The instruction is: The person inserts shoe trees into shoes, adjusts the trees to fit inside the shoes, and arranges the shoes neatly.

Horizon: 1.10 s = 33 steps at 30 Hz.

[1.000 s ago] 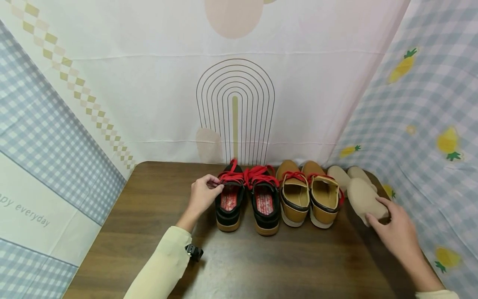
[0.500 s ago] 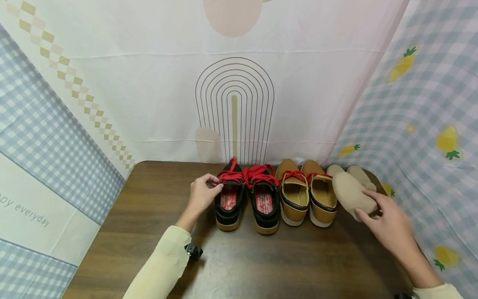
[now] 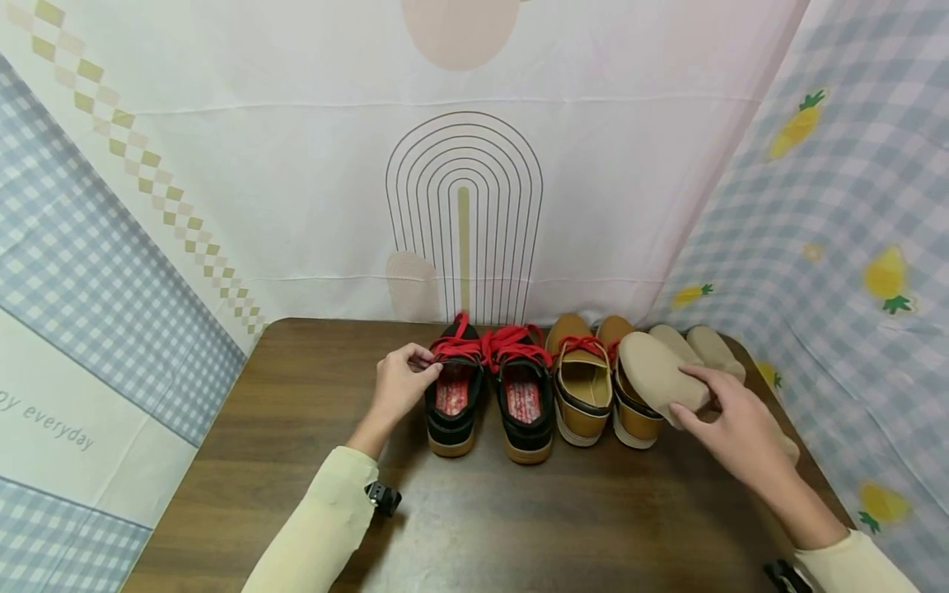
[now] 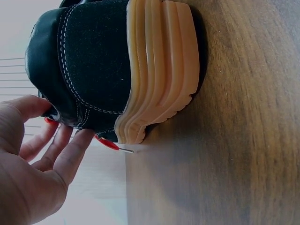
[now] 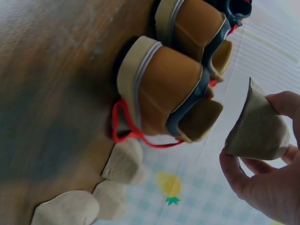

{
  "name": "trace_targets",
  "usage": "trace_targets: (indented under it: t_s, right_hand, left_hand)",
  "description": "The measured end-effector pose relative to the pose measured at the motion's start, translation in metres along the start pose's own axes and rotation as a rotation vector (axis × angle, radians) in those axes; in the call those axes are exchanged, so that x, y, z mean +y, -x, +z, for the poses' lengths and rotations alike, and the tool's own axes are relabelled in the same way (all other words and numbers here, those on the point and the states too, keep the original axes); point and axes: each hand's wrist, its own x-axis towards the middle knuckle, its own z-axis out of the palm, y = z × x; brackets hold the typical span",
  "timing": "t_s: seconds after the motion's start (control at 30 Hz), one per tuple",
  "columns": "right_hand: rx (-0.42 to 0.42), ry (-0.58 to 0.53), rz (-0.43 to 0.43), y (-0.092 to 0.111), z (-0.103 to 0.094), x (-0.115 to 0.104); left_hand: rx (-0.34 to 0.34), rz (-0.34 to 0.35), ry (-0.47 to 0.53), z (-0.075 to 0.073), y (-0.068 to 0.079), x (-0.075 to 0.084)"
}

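Note:
In the head view my left hand [image 3: 404, 380] pinches the upper edge of the leftmost black sneaker [image 3: 451, 428], by its red laces. The left wrist view has the thumb on one side of the sneaker's collar [image 4: 44, 77] and the fingers on the other. My right hand [image 3: 741, 424] holds a beige, toe-shaped shoe insert [image 3: 656, 375] that looks like moulded pulp. From the head, this insert overlaps the right tan shoe [image 3: 639, 427], hiding much of its opening. Seen from the right wrist, the hollow insert [image 5: 260, 131] is raised, apart from the tan shoe [image 5: 168, 91].
A second black sneaker [image 3: 526, 432] and the left tan shoe [image 3: 582, 412] stand in the same row on the wooden table [image 3: 519, 527]. More beige inserts [image 3: 715, 354] lie at the right back corner, one [image 5: 65, 208] nearer the front. Patterned cloth [image 3: 815, 247] borders the right side.
My right hand has carried the beige insert left, from over the other inserts to over the right tan shoe. An insert near my right wrist has come into view. The left hand keeps its place.

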Motion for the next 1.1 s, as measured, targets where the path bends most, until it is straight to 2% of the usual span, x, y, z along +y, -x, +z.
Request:
trace_targets:
  t_s: [0.2, 0.43, 0.73, 0.97, 1.1]
  right_hand:
    - [-0.032, -0.027, -0.054, -0.011, 0.004, -0.012]
    - [-0.102, -0.083, -0.032, -0.017, 0.009, -0.027]
    - [-0.145, -0.145, -0.02, -0.027, 0.014, -0.05]
    - [-0.255, -0.226, 0.0, -0.036, 0.022, -0.067]
    - [-0.301, -0.235, -0.026, -0.043, 0.029, -0.077]
  left_hand:
    - [0.0, -0.004, -0.001, 0.002, -0.001, -0.001]
    - [-0.001, -0.011, 0.004, 0.002, 0.0, -0.001]
    - [-0.005, -0.01, 0.004, 0.004, 0.0, -0.003]
    - [-0.002, -0.017, 0.007, 0.003, 0.0, -0.002]
    - [0.0, -0.027, 0.005, 0.003, 0.0, -0.001]
